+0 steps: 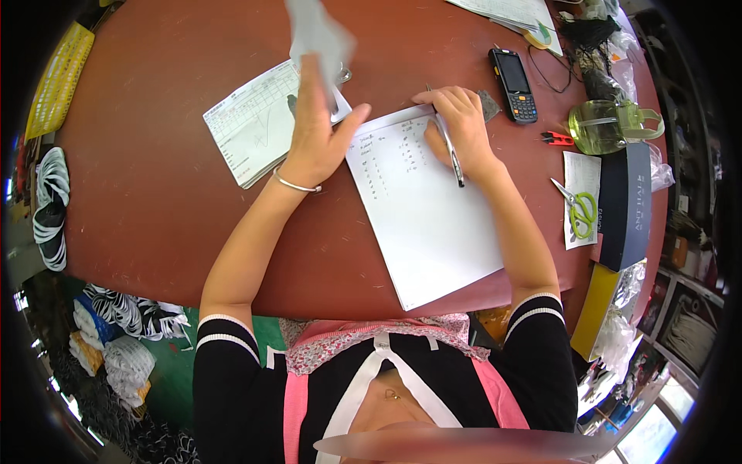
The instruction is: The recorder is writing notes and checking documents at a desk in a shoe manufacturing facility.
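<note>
My right hand grips a pen, its wrist resting on a white sheet of paper with handwritten columns near its top. My left hand is raised on edge over a stack of printed slips, fingers stretched out and thumb spread apart. Against those fingers a pale, motion-smeared sheet stands up from the stack; whether they pinch it is hidden. Beside the left hand, a small metal ring or clip shows at the stack's edge.
A handheld scanner lies beyond my right hand. Further right are a red thread snipper, a green jug, green-handled scissors and a dark box. A yellow basket and striped cord bundles line the left edge.
</note>
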Motion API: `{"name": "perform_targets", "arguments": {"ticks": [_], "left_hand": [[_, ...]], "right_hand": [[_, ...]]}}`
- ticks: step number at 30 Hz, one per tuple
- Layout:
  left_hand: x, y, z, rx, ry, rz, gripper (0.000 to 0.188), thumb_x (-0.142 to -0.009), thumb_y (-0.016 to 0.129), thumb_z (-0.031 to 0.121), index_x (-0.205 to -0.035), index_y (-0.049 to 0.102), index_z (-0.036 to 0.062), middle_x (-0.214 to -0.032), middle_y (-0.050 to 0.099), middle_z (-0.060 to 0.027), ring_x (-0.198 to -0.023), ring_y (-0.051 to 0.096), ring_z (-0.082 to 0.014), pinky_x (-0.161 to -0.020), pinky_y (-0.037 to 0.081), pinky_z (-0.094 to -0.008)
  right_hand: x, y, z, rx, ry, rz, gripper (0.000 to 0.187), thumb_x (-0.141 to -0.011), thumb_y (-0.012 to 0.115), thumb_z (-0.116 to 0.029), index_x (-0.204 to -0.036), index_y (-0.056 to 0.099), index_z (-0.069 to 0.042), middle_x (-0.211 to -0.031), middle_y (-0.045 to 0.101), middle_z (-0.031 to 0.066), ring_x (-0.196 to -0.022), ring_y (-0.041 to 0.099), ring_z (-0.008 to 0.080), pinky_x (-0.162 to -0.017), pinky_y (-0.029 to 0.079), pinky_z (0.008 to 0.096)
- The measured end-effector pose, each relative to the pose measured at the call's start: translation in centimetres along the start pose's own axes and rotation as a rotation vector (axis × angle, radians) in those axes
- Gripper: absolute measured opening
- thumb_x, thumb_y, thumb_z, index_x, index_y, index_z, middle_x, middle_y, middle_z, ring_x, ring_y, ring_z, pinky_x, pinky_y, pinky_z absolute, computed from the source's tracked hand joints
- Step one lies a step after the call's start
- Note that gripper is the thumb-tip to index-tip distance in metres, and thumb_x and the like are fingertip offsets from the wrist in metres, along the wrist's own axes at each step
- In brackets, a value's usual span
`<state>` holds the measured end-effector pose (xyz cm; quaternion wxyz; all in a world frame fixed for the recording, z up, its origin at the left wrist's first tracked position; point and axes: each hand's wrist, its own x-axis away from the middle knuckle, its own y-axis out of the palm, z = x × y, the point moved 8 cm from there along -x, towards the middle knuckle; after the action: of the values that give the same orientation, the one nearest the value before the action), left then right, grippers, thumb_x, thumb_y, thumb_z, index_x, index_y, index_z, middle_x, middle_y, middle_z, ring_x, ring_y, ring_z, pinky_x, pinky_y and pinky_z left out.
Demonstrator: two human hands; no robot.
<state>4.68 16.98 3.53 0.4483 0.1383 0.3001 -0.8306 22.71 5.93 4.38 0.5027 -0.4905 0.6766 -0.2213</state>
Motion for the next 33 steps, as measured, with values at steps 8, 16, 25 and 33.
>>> {"name": "perform_targets", "arguments": {"ticks": [8,16,25,33], "left_hand": [[-0.9,2.0,-1.6,-0.469,0.103,-0.209,0.047,-0.098,0.068,0.027,-0.143,0.062,0.0142,-0.166,0.034,-0.0168,-0.147,0.036,-0.0477,-0.119,0.033,-0.0541],[-0.2,2.6,-0.1,-0.618,0.177,-0.347,0.062,-0.094,0.071,0.044,-0.141,0.061,0.0049,-0.164,0.04,-0.0089,-0.156,0.023,-0.0383,-0.122,0.027,-0.0566],[0.2,2.8,-0.2,-0.561,0.235,-0.327,0.076,-0.087,0.072,0.059,-0.138,0.061,0.0028,-0.155,0.049,-0.007,-0.153,0.029,-0.0326,-0.121,0.029,-0.0566],[0.2,2.5,0.2,-0.533,0.221,-0.317,0.075,-0.085,0.077,0.053,-0.139,0.06,0.0043,-0.155,0.049,-0.0055,-0.152,0.03,-0.0346,-0.118,0.032,-0.0548]], "right_hand": [[0.2,0.0,-0.3,-0.007,0.029,-0.009,0.039,-0.072,0.062,-0.002,-0.109,0.066,-0.009,-0.097,0.064,0.0063,-0.099,0.059,0.0275,-0.099,0.04,0.0429],[0.3,-0.2,0.4,-0.047,0.018,-0.024,0.034,-0.079,0.067,-0.003,-0.112,0.066,-0.01,-0.103,0.065,0.0061,-0.104,0.059,0.0264,-0.101,0.038,0.0436],[3.4,-8.4,13.3,0.507,0.771,0.02,0.063,-0.083,0.083,-0.037,-0.129,0.057,-0.003,-0.115,0.07,0.021,-0.103,0.066,0.0428,-0.086,0.052,0.0498],[-6.0,-1.6,6.7,-0.224,0.291,0.081,0.058,-0.081,0.091,-0.028,-0.123,0.057,-0.006,-0.102,0.069,0.0108,-0.093,0.065,0.0203,-0.085,0.054,0.0349]]}}
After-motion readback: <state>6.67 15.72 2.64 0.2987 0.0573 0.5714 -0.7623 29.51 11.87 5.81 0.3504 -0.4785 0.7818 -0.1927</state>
